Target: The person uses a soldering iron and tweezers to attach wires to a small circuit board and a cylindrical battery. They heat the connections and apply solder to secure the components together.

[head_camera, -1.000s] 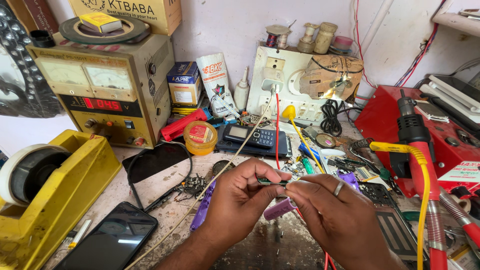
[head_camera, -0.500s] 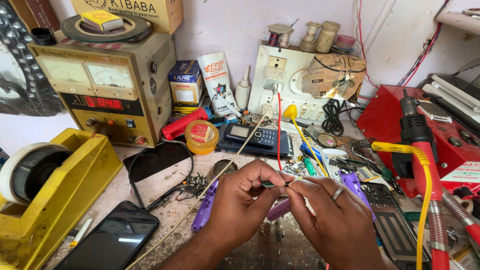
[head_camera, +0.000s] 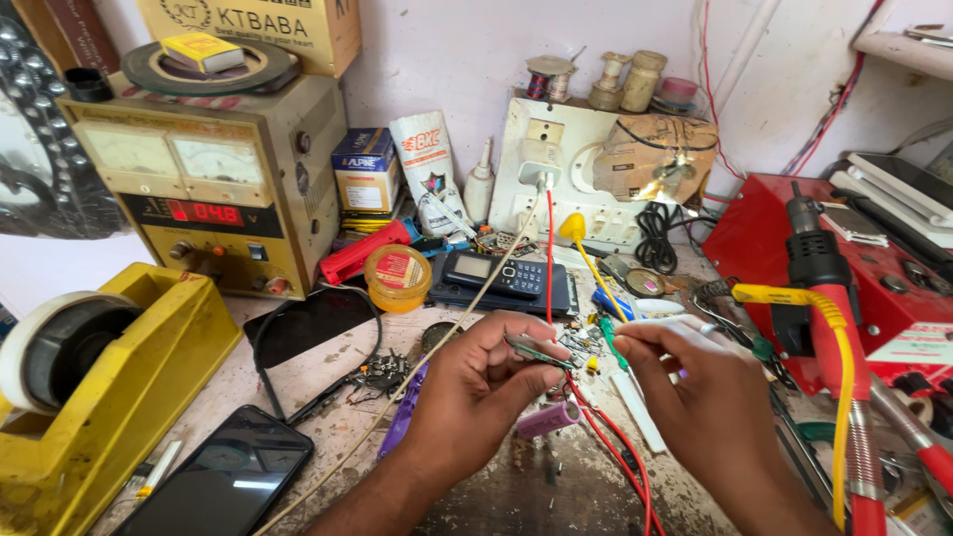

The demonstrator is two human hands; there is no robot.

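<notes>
Left hand pinches a small green board between thumb and forefinger just above the bench, right hand closed on a white tool beside it; best to brace both wrists and keep the board level, clear of the red wire.

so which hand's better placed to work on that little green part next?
Probably the right hand: it is raised beside the small green board, fingertips close to its free end. The left hand already pinches the board, so it serves best as the holder.
</notes>
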